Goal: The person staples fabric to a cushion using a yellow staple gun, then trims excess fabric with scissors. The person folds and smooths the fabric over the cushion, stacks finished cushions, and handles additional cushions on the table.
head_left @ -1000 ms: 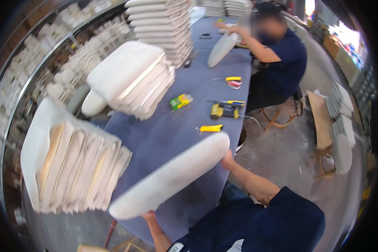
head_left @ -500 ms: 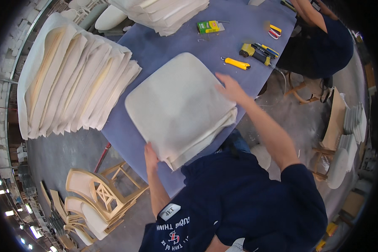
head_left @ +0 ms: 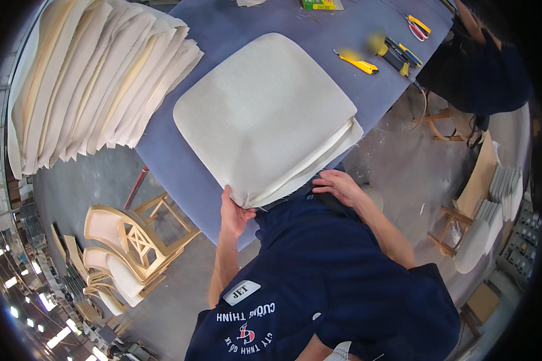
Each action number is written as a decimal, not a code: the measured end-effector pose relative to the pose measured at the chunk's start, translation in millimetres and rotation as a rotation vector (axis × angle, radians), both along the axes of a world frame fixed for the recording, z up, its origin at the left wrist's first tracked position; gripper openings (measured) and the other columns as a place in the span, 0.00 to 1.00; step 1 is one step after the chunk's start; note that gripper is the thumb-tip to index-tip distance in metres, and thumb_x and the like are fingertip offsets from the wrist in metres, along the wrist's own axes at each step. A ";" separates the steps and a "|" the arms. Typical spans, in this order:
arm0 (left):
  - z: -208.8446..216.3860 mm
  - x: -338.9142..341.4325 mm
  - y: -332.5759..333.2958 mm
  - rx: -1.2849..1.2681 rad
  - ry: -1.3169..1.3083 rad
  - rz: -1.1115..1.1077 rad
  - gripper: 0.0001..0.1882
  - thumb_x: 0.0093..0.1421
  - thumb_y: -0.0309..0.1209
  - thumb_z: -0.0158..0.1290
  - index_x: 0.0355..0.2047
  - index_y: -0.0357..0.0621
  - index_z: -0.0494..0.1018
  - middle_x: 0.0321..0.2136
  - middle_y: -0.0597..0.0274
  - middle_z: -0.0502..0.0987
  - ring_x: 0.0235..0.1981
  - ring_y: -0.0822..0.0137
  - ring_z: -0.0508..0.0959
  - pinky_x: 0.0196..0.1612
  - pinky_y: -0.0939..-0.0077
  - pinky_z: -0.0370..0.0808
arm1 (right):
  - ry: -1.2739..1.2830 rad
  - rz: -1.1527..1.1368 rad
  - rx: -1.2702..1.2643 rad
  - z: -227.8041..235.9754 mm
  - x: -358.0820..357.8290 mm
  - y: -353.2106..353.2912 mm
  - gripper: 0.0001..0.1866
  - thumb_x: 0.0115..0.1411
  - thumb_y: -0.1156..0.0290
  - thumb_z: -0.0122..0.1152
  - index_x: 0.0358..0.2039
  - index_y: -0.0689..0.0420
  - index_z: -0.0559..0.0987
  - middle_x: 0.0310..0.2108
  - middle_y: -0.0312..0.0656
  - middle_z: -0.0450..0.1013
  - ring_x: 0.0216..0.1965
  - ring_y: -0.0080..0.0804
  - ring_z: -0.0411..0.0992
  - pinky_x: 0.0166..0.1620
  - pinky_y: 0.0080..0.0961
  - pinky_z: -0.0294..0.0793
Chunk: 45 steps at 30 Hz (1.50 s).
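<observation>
A light grey fabric-covered chair seat pad [head_left: 268, 108] with rounded corners lies on the blue-grey table [head_left: 190, 159] in front of me. Loose, frayed fabric hangs from its near right edge. My left hand [head_left: 235, 213] grips the near left corner, thumb on the side and fingers tucked at the cloth. Close to my waist, below the pad's near edge, is my right hand [head_left: 340, 188], its fingers loosely bent and apart. I see nothing held in it.
A large stack of fabric-covered pads [head_left: 96, 84] stands at left. Toward the far right lie a yellow utility knife [head_left: 358, 63], a yellow-black tool [head_left: 394, 59] and red-and-yellow-handled pliers [head_left: 418, 27]. Wooden chairs [head_left: 126, 246] stand lower left. Another person [head_left: 482, 78] works at far right.
My right hand has left the pad's far right side and come back to my waist. My left hand has closed on the near corner. The view has shifted.
</observation>
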State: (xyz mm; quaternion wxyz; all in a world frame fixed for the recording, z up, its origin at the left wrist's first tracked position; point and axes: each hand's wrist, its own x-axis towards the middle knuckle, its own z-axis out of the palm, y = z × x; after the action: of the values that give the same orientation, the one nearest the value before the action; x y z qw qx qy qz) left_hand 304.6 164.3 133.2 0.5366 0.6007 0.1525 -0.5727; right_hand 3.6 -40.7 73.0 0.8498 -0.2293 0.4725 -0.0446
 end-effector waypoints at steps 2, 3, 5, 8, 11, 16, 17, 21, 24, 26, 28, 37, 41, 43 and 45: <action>1.5 -12.0 -0.2 -0.003 -0.006 0.006 0.42 0.72 0.67 0.40 0.56 0.35 0.73 0.30 0.57 0.82 0.22 0.66 0.79 0.22 0.72 0.81 | -0.037 0.046 0.055 5.4 17.7 5.4 0.32 0.74 0.60 0.63 0.67 0.70 0.65 0.60 0.60 0.75 0.53 0.46 0.82 0.58 0.34 0.81; 0.0 -12.6 -1.8 0.008 -0.005 0.019 0.42 0.72 0.67 0.40 0.56 0.35 0.73 0.30 0.56 0.82 0.22 0.65 0.79 0.22 0.72 0.80 | -0.053 0.069 0.083 10.3 23.2 5.8 0.32 0.75 0.60 0.62 0.67 0.70 0.65 0.60 0.60 0.75 0.54 0.46 0.82 0.58 0.35 0.81; -3.1 -13.6 -2.6 0.031 0.001 0.046 0.42 0.72 0.67 0.40 0.56 0.34 0.73 0.30 0.55 0.81 0.22 0.64 0.79 0.23 0.72 0.80 | -0.062 0.015 0.142 11.6 21.1 -3.3 0.29 0.76 0.60 0.60 0.65 0.71 0.68 0.59 0.58 0.77 0.52 0.44 0.82 0.56 0.36 0.84; -9.9 -9.7 0.2 0.125 -0.020 -0.072 0.42 0.72 0.66 0.41 0.57 0.32 0.73 0.31 0.53 0.82 0.27 0.61 0.84 0.28 0.67 0.83 | -0.046 -0.095 0.099 -12.5 18.4 -0.3 0.25 0.77 0.62 0.58 0.62 0.71 0.70 0.55 0.56 0.79 0.49 0.41 0.82 0.54 0.34 0.85; 5.2 -16.5 -0.9 0.388 -0.462 -0.377 0.37 0.72 0.61 0.46 0.55 0.34 0.75 0.37 0.48 0.85 0.36 0.52 0.88 0.37 0.60 0.84 | -0.009 0.023 0.138 -19.7 16.5 -0.9 0.24 0.76 0.64 0.59 0.61 0.71 0.71 0.55 0.56 0.79 0.49 0.42 0.83 0.54 0.36 0.85; 58.9 14.6 -16.7 0.499 -1.025 -0.923 0.24 0.71 0.49 0.54 0.52 0.39 0.79 0.48 0.46 0.84 0.46 0.42 0.86 0.50 0.52 0.81 | 0.088 -0.206 0.164 -8.6 7.5 12.2 0.19 0.74 0.66 0.61 0.57 0.68 0.75 0.53 0.51 0.80 0.46 0.39 0.83 0.46 0.39 0.86; 67.6 17.6 -28.1 0.444 -1.038 -0.821 0.22 0.70 0.46 0.56 0.51 0.40 0.80 0.49 0.46 0.84 0.47 0.41 0.85 0.52 0.52 0.81 | 0.080 -0.264 0.168 -8.2 9.1 13.7 0.19 0.74 0.66 0.62 0.56 0.68 0.75 0.53 0.50 0.81 0.46 0.39 0.83 0.44 0.39 0.86; 39.6 19.3 -76.7 0.011 -1.458 -0.763 0.24 0.67 0.43 0.59 0.57 0.42 0.78 0.58 0.44 0.80 0.59 0.41 0.78 0.60 0.49 0.75 | 0.127 -0.243 0.130 -7.4 19.5 14.3 0.18 0.74 0.64 0.62 0.54 0.66 0.76 0.51 0.46 0.82 0.38 0.31 0.80 0.37 0.32 0.83; 2.3 -0.5 -123.8 -0.040 -1.688 -0.944 0.35 0.64 0.45 0.62 0.69 0.48 0.70 0.71 0.41 0.66 0.71 0.32 0.64 0.70 0.32 0.63 | 0.146 -0.205 0.093 6.7 31.1 13.7 0.17 0.75 0.62 0.62 0.53 0.63 0.77 0.47 0.43 0.83 0.33 0.25 0.76 0.33 0.30 0.80; 5.6 -26.7 -152.8 -0.042 -1.716 -1.066 0.40 0.63 0.45 0.64 0.73 0.55 0.65 0.75 0.42 0.59 0.75 0.29 0.56 0.72 0.25 0.54 | 0.133 -0.175 0.091 1.8 42.3 5.2 0.16 0.75 0.59 0.62 0.51 0.59 0.78 0.43 0.39 0.84 0.28 0.21 0.74 0.30 0.27 0.78; 5.7 -42.4 -163.3 -0.080 -1.746 -1.187 0.45 0.61 0.47 0.66 0.77 0.59 0.62 0.78 0.44 0.54 0.77 0.27 0.49 0.72 0.17 0.49 | 0.209 -0.088 0.046 4.1 50.6 3.8 0.16 0.75 0.58 0.61 0.48 0.60 0.77 0.38 0.37 0.82 0.24 0.21 0.73 0.27 0.25 0.75; -27.6 -51.2 -163.6 -0.158 -1.947 -1.227 0.53 0.52 0.58 0.67 0.77 0.69 0.61 0.81 0.49 0.50 0.78 0.28 0.47 0.68 0.09 0.47 | 0.251 0.068 -0.294 -3.3 40.5 11.5 0.23 0.76 0.55 0.57 0.34 0.64 0.80 0.22 0.36 0.75 0.21 0.24 0.71 0.27 0.26 0.72; -27.8 -51.5 -163.9 -0.140 -1.984 -1.203 0.52 0.51 0.62 0.65 0.77 0.71 0.63 0.80 0.50 0.51 0.78 0.30 0.49 0.67 0.09 0.47 | 0.311 0.114 -0.462 -4.0 42.3 12.4 0.24 0.74 0.57 0.58 0.29 0.65 0.81 0.20 0.36 0.73 0.23 0.26 0.71 0.31 0.28 0.72; -28.5 -50.9 -162.9 -0.142 -1.988 -1.190 0.52 0.51 0.62 0.65 0.76 0.72 0.63 0.80 0.51 0.52 0.78 0.30 0.49 0.67 0.09 0.47 | 0.328 0.128 -0.494 -4.0 44.7 12.0 0.24 0.73 0.57 0.58 0.27 0.64 0.82 0.19 0.36 0.72 0.23 0.25 0.70 0.31 0.28 0.70; -32.8 -50.1 -160.3 -0.154 -2.001 -1.147 0.51 0.52 0.62 0.65 0.76 0.71 0.63 0.80 0.51 0.52 0.78 0.31 0.49 0.68 0.09 0.48 | 0.311 0.103 -0.467 1.3 47.2 12.7 0.23 0.73 0.58 0.59 0.27 0.64 0.82 0.19 0.35 0.72 0.23 0.24 0.69 0.32 0.27 0.69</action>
State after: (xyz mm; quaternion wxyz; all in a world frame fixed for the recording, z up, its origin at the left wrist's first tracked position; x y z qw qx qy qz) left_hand 254.5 4.1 100.4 0.1137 0.7325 -0.6712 -0.0079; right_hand 50.8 -27.9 74.3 0.6926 -0.4466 0.5617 -0.0732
